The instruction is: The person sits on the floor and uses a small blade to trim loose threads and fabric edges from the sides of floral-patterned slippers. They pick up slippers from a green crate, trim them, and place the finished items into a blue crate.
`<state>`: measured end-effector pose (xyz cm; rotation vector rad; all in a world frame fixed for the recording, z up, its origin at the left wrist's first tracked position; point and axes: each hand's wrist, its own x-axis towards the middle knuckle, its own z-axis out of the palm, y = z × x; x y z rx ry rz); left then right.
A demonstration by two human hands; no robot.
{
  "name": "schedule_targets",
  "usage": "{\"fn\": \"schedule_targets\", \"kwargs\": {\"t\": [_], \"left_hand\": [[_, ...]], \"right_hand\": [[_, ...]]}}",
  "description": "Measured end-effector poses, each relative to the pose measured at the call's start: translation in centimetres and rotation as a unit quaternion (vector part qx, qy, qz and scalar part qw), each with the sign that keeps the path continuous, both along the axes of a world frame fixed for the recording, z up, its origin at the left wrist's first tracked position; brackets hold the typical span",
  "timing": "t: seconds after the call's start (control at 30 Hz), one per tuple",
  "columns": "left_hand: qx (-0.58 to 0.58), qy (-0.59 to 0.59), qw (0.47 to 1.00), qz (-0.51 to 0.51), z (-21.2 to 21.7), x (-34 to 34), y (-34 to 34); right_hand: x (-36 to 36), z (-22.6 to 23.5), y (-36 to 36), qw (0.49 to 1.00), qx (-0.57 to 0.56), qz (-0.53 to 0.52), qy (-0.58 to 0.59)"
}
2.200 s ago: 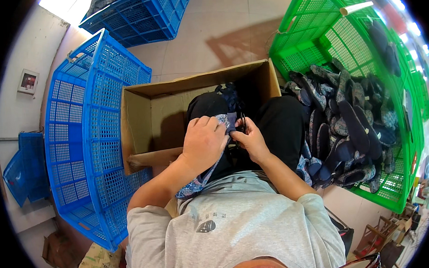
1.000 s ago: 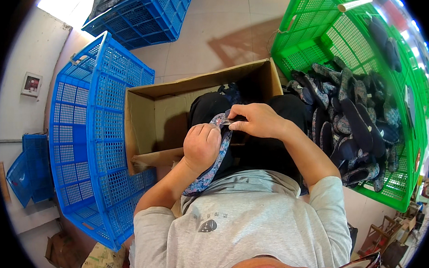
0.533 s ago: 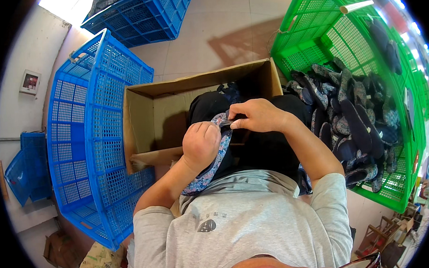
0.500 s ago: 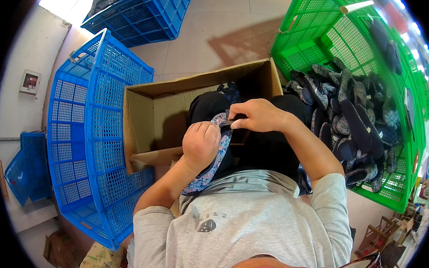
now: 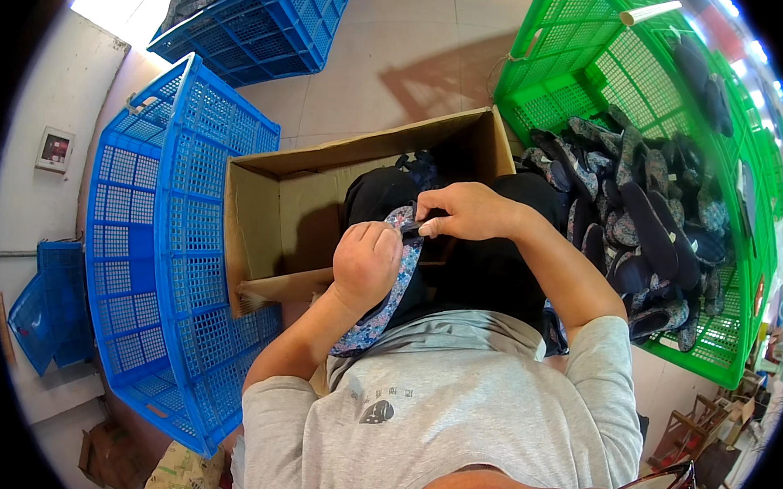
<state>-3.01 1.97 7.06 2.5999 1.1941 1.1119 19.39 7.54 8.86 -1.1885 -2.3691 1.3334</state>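
A blue floral fabric slipper point(image 5: 400, 290) lies over my lap, its lower end resting against my shirt. My left hand point(image 5: 368, 259) is closed around its upper part, knuckles upward. With thumb and forefinger, my right hand point(image 5: 469, 213) pinches a small dark piece at the slipper's upper edge, right beside the left fingers. The left palm hides much of the slipper, and I cannot make out exactly what the dark piece is.
An open cardboard box point(image 5: 273, 228) stands in front of my knees. At right, a green crate point(image 5: 566, 36) holds many dark and floral slippers point(image 5: 653, 224). A blue crate point(image 5: 201, 253) stands at left, another blue crate point(image 5: 256, 36) beyond the box.
My right fingers have shifted slightly, and the dark piece at the slipper's edge now lies lower between the hands. The left hand keeps its hold.
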Motion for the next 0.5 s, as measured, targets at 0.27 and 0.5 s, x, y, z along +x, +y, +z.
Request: {"fn": "schedule_targets", "kwargs": {"t": [0.27, 0.5], "left_hand": [[-0.004, 0.008, 1.000, -0.006, 0.2, 0.0, -0.1], [-0.001, 0.008, 1.000, -0.007, 0.1, 0.1, 0.0]], "right_hand": [[-0.3, -0.1, -0.3, 0.998, -0.050, -0.017, 0.026], [-0.2, -4.0, -1.5, 0.969, -0.143, -0.118, 0.164]]}}
